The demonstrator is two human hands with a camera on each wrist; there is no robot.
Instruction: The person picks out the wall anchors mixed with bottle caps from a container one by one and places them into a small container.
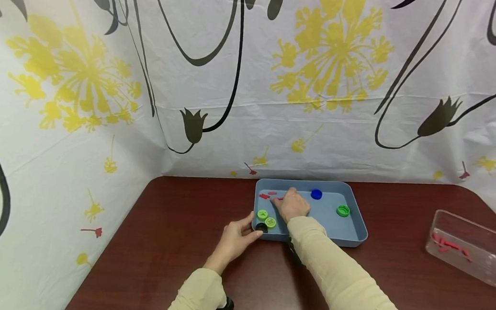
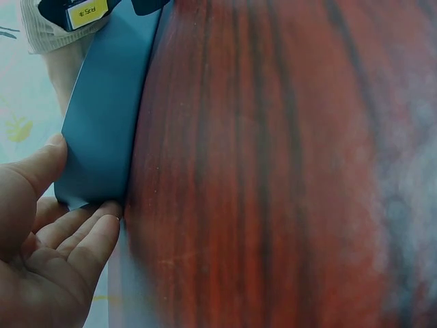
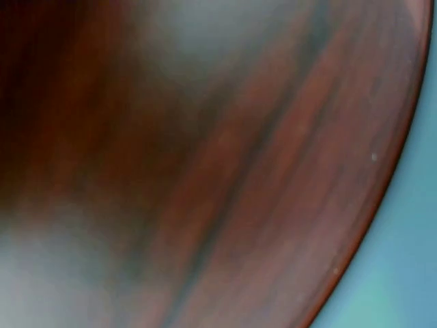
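Note:
A blue-grey tray [image 1: 331, 231] lies on the table with small things in it. My left hand [image 1: 235, 237] grips its near left corner; in the left wrist view the thumb [image 2: 44, 160] presses the tray wall [image 2: 109, 102] and the fingers bend round the corner. My right hand [image 1: 294, 205] reaches down inside the tray, its fingertips right at a thin red stick [image 1: 280, 198]; whether they pinch it I cannot tell. Just left lie more red pieces [image 1: 264, 196]. Two light green round caps [image 1: 263, 215] and a black cap [image 1: 261, 227] sit near the left corner.
A blue cap [image 1: 316, 194] and a green cap [image 1: 343, 210] are on the tray's right side. At the table's right stands a clear plastic box [image 1: 475, 249] with red pieces [image 1: 450, 246] inside. A patterned curtain [image 1: 225, 79] hangs behind the dark wooden table [image 1: 151, 248].

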